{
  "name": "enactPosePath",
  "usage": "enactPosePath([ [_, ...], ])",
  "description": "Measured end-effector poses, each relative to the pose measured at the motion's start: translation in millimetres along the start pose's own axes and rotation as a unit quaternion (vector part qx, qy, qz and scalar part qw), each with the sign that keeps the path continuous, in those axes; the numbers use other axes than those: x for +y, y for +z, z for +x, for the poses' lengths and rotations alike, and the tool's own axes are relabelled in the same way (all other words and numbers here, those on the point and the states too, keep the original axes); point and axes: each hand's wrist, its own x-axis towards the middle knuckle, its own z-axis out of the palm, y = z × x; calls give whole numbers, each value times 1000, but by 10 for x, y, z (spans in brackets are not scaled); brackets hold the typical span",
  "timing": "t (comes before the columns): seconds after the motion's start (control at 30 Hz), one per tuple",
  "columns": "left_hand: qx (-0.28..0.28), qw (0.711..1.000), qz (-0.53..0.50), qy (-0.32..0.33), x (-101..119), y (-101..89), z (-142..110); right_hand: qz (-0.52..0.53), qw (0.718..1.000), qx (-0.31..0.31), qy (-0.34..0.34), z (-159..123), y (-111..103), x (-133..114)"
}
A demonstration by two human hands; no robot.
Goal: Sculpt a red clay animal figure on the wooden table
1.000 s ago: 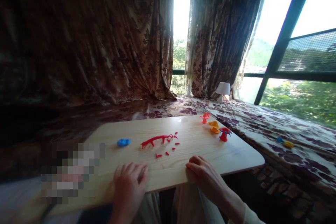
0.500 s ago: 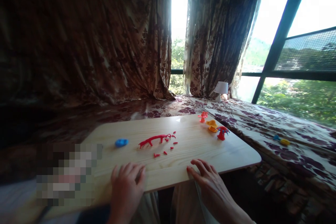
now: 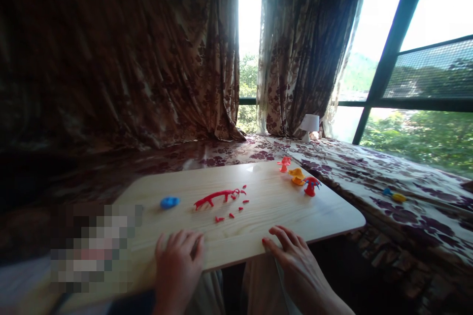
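My left hand (image 3: 176, 267) lies on the near edge of a light wooden board (image 3: 266, 206), fingers apart and empty. My right hand (image 3: 291, 256) rests flat on the same edge further right, fingers stretched out, nothing in it. Beyond my hands, a long red clay strip (image 3: 214, 197) lies mid-board with several small red bits (image 3: 231, 214) around it. A blue clay lump (image 3: 169, 202) sits to its left. At the board's far right stand small clay figures: red-orange (image 3: 284, 163), orange (image 3: 297, 176) and red with blue (image 3: 311, 186).
The board rests over a floral-patterned bed cover (image 3: 369, 177). A small white lamp (image 3: 308, 125) stands by the curtains (image 3: 303, 54). Blue and yellow clay pieces (image 3: 394, 195) lie on the cover at right. Large windows (image 3: 424, 59) fill the right side. A blurred patch (image 3: 94, 246) covers the near left.
My right hand has gone from curled fingers to fingers spread flat on the board edge. The view has drifted slightly; my left hand has stayed in place.
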Motion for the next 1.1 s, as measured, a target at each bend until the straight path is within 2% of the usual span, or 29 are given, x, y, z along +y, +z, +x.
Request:
enactPosePath([
  [0.13,3,1000,4,1,-10,-5,4,7,1000,-8,12,30,-29,-15],
  [0.33,6,1000,-1,7,-3,-3,5,3,1000,11,-13,-93,62,28],
  [0.53,12,1000,-2,16,-33,22,2,30,998,-36,35,147,-86,16],
  [0.8,14,1000,2,16,-21,11,-1,99,994,-5,34,266,-188,160],
  [1.1,9,1000,-1,18,-49,33,-12,104,993,0,48,357,-140,108],
])
